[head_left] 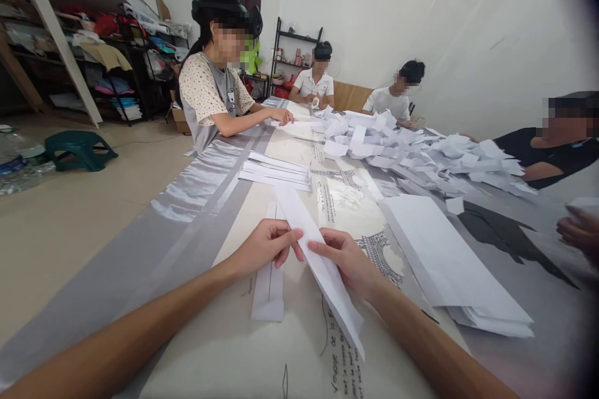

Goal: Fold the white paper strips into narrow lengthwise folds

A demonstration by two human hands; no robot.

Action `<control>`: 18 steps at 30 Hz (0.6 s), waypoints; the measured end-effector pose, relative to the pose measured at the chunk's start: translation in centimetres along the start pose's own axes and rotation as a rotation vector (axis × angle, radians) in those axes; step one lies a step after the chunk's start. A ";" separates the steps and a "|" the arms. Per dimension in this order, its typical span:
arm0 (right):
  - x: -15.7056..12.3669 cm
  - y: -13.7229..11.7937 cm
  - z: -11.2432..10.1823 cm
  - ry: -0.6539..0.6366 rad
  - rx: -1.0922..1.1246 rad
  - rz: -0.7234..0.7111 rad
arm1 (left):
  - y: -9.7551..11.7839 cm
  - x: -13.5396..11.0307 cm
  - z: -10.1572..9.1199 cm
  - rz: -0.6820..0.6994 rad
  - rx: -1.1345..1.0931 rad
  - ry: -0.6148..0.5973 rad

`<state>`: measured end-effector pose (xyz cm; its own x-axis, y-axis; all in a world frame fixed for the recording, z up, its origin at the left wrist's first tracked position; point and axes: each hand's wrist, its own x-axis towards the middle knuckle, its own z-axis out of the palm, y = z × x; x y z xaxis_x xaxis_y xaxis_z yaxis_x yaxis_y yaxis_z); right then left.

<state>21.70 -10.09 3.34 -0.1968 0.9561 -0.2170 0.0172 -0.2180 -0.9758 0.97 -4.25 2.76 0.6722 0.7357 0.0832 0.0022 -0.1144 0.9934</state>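
Note:
A long folded strip of white paper [334, 283] is pinched between my two hands above the table. My left hand [269, 244] grips its left edge with thumb and fingers. On the opposite edge, my right hand [344, 255] has its thumb on top and its fingers underneath. Below my left hand lies another paper strip [267, 293] with a dark line down its length, partly covered by the hand. Farther ahead, several lined strips [276, 171] lie side by side on the printed tablecloth [210, 324].
A stack of white paper sheets [453, 255] lies to the right. Beyond it spreads a large heap of folded paper pieces [374, 137]. Several people sit around the table, one person [219, 87] at the left edge. A green stool [80, 149] stands on the floor.

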 end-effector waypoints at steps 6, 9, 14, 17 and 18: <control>-0.2 -0.4 0.3 -0.090 0.039 0.025 | -0.2 0.1 -0.2 0.015 -0.050 -0.028; -0.2 -0.4 0.2 -0.081 0.031 0.029 | -0.1 0.2 -0.2 0.020 -0.098 -0.043; 0.0 -0.3 -0.1 -0.038 -0.053 0.011 | 0.2 0.2 -0.2 -0.008 -0.135 -0.064; 0.1 -0.2 -0.1 -0.016 -0.102 -0.018 | 0.3 0.1 -0.2 -0.009 -0.150 -0.089; 0.1 -0.2 -0.1 -0.008 -0.115 -0.023 | 0.3 0.1 -0.2 -0.011 -0.152 -0.096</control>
<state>21.77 -9.96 3.51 -0.2064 0.9589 -0.1946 0.1245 -0.1715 -0.9773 0.91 -4.09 3.11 0.7406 0.6681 0.0715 -0.0970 0.0011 0.9953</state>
